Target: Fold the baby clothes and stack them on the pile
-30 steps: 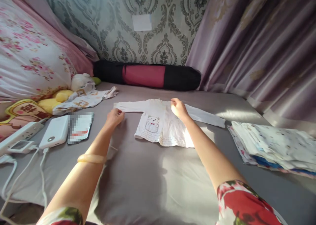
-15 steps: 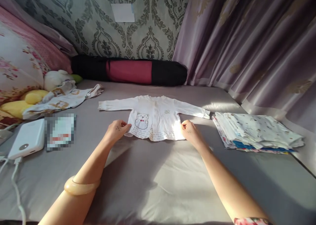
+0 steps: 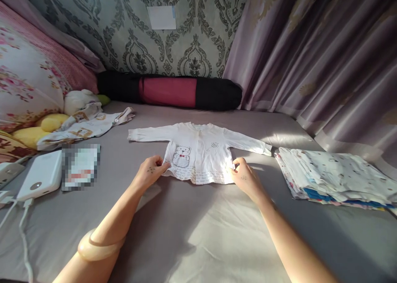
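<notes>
A small white long-sleeved baby shirt (image 3: 200, 150) with a bear print lies spread flat, front up, on the grey bed sheet (image 3: 192, 229). Both sleeves stretch out sideways. My left hand (image 3: 151, 172) pinches the shirt's lower left hem corner. At the lower right hem corner my right hand (image 3: 243, 176) pinches the cloth too. A pale bangle (image 3: 99, 245) sits on my left forearm.
A stack of folded printed cloths (image 3: 335, 173) lies at the right. Another loose garment (image 3: 87, 125) and plush toys (image 3: 77, 103) lie at the left, near a white power bank (image 3: 40, 179) with cables. A black and red roll bag (image 3: 169, 92) lines the wall. Curtains hang on the right.
My hands moved from the shirt's sleeve and collar down to its lower hem corners and took hold there. The shirt now lies flatter and straighter.
</notes>
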`<state>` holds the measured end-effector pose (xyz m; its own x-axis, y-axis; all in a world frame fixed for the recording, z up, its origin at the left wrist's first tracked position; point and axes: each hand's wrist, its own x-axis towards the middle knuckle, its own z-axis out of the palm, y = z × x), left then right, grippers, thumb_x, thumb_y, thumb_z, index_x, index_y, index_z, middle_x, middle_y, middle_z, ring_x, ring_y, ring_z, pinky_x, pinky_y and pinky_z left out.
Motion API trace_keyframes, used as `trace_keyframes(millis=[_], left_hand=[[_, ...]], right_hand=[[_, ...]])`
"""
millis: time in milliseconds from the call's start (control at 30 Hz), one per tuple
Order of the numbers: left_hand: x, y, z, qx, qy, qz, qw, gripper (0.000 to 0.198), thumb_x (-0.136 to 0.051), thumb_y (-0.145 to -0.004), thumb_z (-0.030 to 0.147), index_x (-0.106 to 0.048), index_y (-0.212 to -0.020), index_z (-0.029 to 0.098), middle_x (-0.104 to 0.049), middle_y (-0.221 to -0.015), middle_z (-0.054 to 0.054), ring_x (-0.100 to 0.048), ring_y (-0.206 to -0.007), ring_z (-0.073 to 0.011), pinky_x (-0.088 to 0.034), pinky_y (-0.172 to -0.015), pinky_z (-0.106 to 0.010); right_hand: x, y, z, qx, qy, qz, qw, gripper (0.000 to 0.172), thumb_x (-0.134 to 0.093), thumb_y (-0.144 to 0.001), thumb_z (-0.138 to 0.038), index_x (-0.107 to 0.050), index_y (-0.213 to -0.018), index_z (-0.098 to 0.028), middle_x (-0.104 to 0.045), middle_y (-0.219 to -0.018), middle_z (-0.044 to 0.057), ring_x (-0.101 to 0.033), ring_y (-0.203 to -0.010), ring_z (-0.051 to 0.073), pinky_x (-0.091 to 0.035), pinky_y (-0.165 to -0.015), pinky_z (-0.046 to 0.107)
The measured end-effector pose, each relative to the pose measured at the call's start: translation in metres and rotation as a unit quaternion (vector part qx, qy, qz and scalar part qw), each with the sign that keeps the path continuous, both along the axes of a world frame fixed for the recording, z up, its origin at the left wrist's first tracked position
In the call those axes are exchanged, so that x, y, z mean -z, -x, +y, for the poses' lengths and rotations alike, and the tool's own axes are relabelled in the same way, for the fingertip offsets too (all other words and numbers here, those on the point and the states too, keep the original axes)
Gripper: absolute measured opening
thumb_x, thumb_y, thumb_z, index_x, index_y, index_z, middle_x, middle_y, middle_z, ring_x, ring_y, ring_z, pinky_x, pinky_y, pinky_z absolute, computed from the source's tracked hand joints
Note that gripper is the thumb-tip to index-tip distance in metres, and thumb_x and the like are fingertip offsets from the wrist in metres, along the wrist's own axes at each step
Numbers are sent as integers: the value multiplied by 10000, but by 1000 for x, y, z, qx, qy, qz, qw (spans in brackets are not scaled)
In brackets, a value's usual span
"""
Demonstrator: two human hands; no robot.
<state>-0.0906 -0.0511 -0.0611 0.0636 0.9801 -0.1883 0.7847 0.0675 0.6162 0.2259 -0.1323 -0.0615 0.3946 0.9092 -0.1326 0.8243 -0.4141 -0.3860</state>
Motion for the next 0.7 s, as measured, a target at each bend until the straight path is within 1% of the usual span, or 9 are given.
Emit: trace_keyframes(millis=[100, 167, 233, 367, 500, 533, 600, 667, 700], left_hand=[[0, 5, 1, -21, -13, 7, 1000, 332, -568, -745, 540, -495, -761, 217, -576, -676, 16, -523, -632, -162, -336, -564, -251], [1, 10, 2, -24, -32, 16, 999, 359, -581, -742, 554, -501, -839, 217, -613, -754, -3, -561, -699, -183, -368, -594, -256], [3, 15, 3, -6, -40, 33, 999, 390, -586, -743, 576, -514, -878, 218, -625, -785, -19, -580, -747, -204, -386, -615, -265], [2, 24, 4, 42, -17, 75, 996, 397, -575, -757, 599, -548, -850, 214, -631, -763, -30, -589, -746, -220, -388, -606, -275], [-11, 34, 1, 60, 10, 112, 992, 407, -603, -754, 597, -563, -877, 211, -659, -769, -32, -607, -750, -232, -412, -601, -287], [-15, 35, 2, 62, 1, 119, 991, 408, -600, -768, 592, -565, -908, 211, -659, -770, -30, -610, -753, -234, -421, -606, -293], [-22, 30, 6, 72, -58, 128, 987, 379, -568, -823, 560, -569, -976, 213, -658, -800, -32, -618, -773, -230, -441, -628, -301], [-23, 13, 16, 118, -146, 124, 974, 304, -497, -898, 481, -579, -1020, 215, -661, -880, -50, -627, -828, -221, -470, -681, -309], [-20, 1, 23, 167, -182, 112, 962, 271, -457, -929, 429, -589, -1023, 211, -669, -942, -67, -631, -868, -218, -489, -733, -319]], right_hand=[[0, -3, -1, -18, -14, 8, 1000, 246, -542, -887, -362, -508, -1103, -250, -660, -846, -10, -616, -820, 209, -331, -642, 265], [-1, -5, -2, -24, -12, 7, 1000, 260, -539, -889, -347, -497, -1125, -246, -659, -846, -9, -619, -814, 207, -332, -646, 265], [-2, -7, -1, -27, -2, -2, 1000, 257, -530, -902, -343, -491, -1135, -244, -662, -861, -1, -625, -824, 212, -332, -650, 267], [-5, -10, -2, -42, 27, -19, 999, 202, -512, -936, -336, -493, -1117, -249, -675, -894, 9, -635, -839, 218, -340, -647, 270], [-12, -9, -6, -76, 48, -77, 993, 161, -507, -955, -303, -518, -1100, -234, -689, -903, 31, -653, -824, 233, -359, -632, 286], [-15, -7, -5, -85, 42, -102, 990, 159, -498, -960, -288, -530, -1102, -222, -692, -920, 48, -657, -843, 241, -373, -643, 294], [-19, 1, 3, -116, 8, -146, 982, 189, -460, -981, -273, -557, -1123, -194, -692, -1010, 96, -656, -936, 261, -415, -703, 314], [-21, 13, 21, -174, -40, -162, 970, 267, -403, -1011, -286, -573, -1178, -166, -665, -1160, 143, -627, -1065, 269, -449, -816, 335], [-20, 20, 33, -213, -61, -156, 962, 317, -377, -1022, -296, -566, -1233, -155, -634, -1251, 157, -605, -1130, 267, -450, -889, 346]])
